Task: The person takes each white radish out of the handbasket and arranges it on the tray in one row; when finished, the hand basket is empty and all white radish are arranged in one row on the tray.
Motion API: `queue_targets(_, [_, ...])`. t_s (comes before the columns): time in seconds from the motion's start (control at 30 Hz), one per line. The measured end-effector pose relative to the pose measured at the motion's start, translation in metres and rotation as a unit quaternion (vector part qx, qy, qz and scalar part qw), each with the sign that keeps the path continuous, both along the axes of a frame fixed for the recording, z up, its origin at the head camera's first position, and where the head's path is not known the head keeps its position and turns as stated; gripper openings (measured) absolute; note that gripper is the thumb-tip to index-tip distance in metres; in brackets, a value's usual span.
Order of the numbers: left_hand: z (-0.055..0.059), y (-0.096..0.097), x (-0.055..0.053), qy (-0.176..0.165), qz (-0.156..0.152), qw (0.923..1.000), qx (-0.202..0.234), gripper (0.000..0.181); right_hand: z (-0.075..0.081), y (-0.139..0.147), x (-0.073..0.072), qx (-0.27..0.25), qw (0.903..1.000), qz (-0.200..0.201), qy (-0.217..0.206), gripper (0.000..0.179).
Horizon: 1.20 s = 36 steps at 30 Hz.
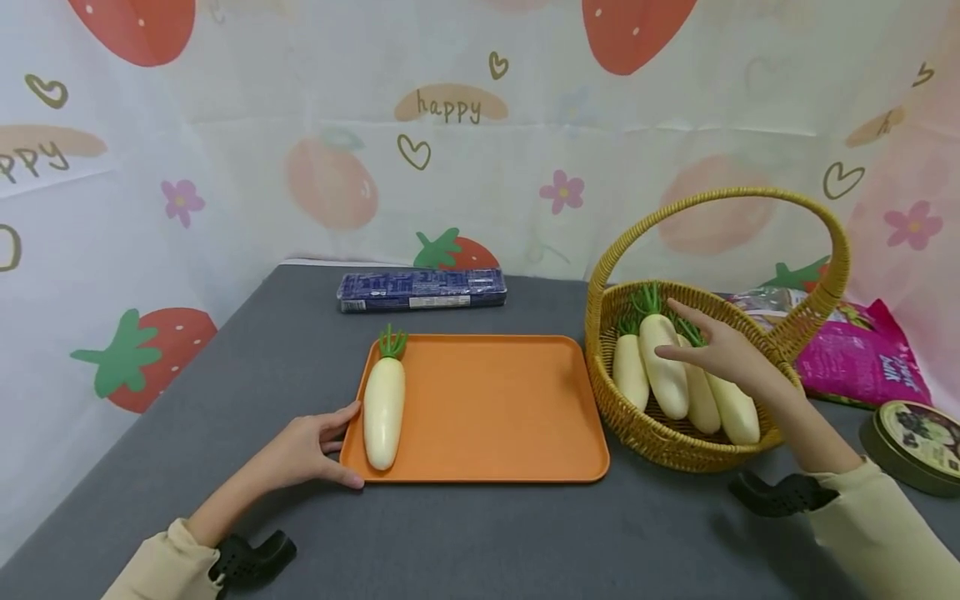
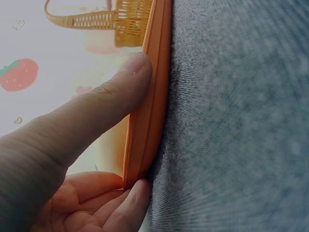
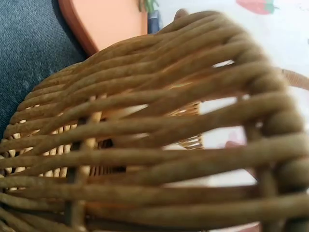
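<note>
My left hand (image 1: pixel 303 450) grips the near left corner of an orange tray (image 1: pixel 495 408). In the left wrist view the thumb (image 2: pixel 108 104) lies against one side of the tray's rim and the fingers (image 2: pixel 135 195) against another. A white radish (image 1: pixel 384 412) with green stems lies lengthwise along the tray's left side. My right hand (image 1: pixel 723 350) hovers over a wicker basket (image 1: pixel 667 446), thumb and fingers spread apart, close above several white radishes (image 1: pixel 663 367). Whether it touches one I cannot tell. The basket's weave (image 3: pixel 159 130) fills the right wrist view and hides that hand.
Behind the tray lies a blue wrapped packet (image 1: pixel 422 290). A tall handle (image 1: pixel 720 196) arches over the basket. Right of it are a pink bag (image 1: pixel 862 358) and a round tin (image 1: pixel 918 446). A patterned cloth (image 1: pixel 480 183) hangs behind the grey table (image 1: pixel 465 542).
</note>
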<state>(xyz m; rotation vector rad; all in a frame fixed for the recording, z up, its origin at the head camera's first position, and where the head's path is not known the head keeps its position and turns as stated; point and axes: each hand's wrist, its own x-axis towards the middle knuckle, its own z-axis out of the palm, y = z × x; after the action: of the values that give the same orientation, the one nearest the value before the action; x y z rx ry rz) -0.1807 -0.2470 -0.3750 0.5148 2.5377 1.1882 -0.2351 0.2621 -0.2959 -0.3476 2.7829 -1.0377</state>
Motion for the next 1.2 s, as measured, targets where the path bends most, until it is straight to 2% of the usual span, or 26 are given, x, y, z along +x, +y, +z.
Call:
queue_targets(0.13, [0.0, 0.0, 0.0, -0.004, -0.002, 1.0, 0.007, 0.105, -0.004, -0.001, -0.002, 0.0, 0.9998, 0.013, -0.016, 0.095])
queue_targets(0.27, [0.0, 0.001, 0.0, -0.008, -0.007, 0.9999, 0.012, 0.105, -0.005, -0.003, -0.004, 0.041, 0.9987, 0.013, -0.026, 0.098])
queue_targets(0.37, [0.0, 0.002, 0.001, -0.004, -0.009, 0.9999, 0.013, 0.105, -0.004, -0.004, -0.005, 0.067, 0.9973, 0.016, -0.025, 0.095])
queue_targets(0.53, [0.0, 0.003, 0.003, -0.014, -0.008, 0.9996, 0.022, 0.104, -0.005, -0.008, -0.006, 0.068, 0.9962, 0.041, -0.036, 0.082])
queue_targets(0.63, [0.002, 0.004, 0.003, -0.02, -0.009, 0.9994, 0.026, 0.104, -0.005, -0.012, -0.007, 0.1, 0.993, 0.053, -0.033, 0.076])
queue_targets(0.77, [0.004, 0.005, 0.003, -0.02, -0.008, 0.9995, 0.025, 0.105, -0.004, -0.017, -0.007, 0.143, 0.9881, 0.055, -0.009, 0.079])
queue_targets(1.2, [0.005, 0.005, 0.004, -0.028, 0.001, 0.9992, 0.027, 0.106, 0.004, -0.01, -0.007, 0.114, 0.9931, 0.026, 0.01, 0.075])
